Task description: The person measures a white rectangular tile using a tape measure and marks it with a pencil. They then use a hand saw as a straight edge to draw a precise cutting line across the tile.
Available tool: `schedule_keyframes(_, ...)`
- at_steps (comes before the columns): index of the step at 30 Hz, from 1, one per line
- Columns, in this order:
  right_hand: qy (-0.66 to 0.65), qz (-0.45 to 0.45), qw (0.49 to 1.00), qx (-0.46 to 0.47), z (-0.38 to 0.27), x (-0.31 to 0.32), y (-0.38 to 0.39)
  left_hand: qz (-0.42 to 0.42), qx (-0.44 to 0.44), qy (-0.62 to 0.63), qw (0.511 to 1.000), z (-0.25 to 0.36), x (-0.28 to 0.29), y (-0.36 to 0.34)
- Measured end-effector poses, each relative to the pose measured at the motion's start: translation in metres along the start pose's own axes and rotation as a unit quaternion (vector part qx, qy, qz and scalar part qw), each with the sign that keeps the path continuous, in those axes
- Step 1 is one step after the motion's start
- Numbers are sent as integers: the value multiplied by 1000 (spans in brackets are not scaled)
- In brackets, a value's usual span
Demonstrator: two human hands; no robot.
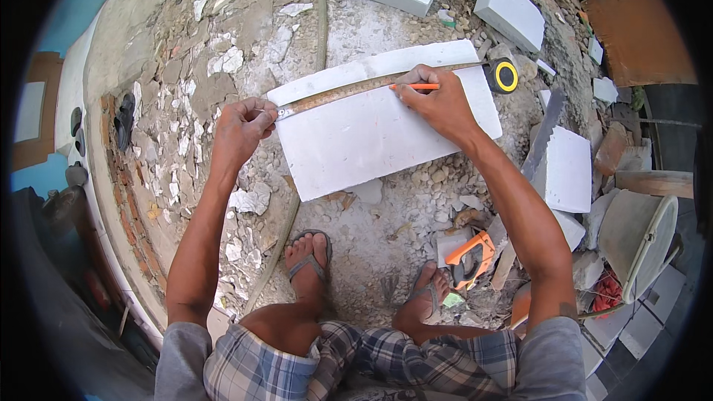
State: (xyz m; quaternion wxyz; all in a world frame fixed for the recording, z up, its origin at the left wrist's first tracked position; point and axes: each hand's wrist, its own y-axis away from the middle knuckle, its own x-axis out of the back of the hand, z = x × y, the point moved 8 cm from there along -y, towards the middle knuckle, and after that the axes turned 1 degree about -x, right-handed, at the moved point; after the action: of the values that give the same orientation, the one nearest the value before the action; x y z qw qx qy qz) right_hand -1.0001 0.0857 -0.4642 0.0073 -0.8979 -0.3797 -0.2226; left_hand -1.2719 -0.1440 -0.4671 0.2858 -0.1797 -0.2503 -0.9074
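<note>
Your left hand [241, 130] has thumb and fingertips pinched together on the metal end of a thin, scuffed, brownish measuring-tape blade [334, 96]. That strip runs lengthwise across a chalk-white, rectangular slab-shaped block [386, 141] with a finely pitted face, lying before you on rough, gravelly rubble [178, 78]. Your right hand [440, 104] has its fingers closed around a slim orange pencil [423, 87], its tip at the blade's edge. The rounded black-and-yellow tape case [504, 76] sits at the block's right end.
</note>
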Motion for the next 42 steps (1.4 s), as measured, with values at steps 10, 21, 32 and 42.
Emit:
schedule_keyframes(10, 358, 136, 922, 55, 60, 152, 6, 5, -96, -172, 980, 16, 13, -8)
schedule_keyframes(21, 407, 175, 895, 51, -25, 167, 36, 6, -185, -92, 978, 92, 59, -48)
schedule_keyframes(32, -139, 23, 882, -450, 85, 7, 283, -154, -249, -92, 952, 141, -128, -120)
schedule_keyframes(42, -159, 50, 865, -474, 70, -14, 313, -161, -243, -64, 954, 111, -160, -96)
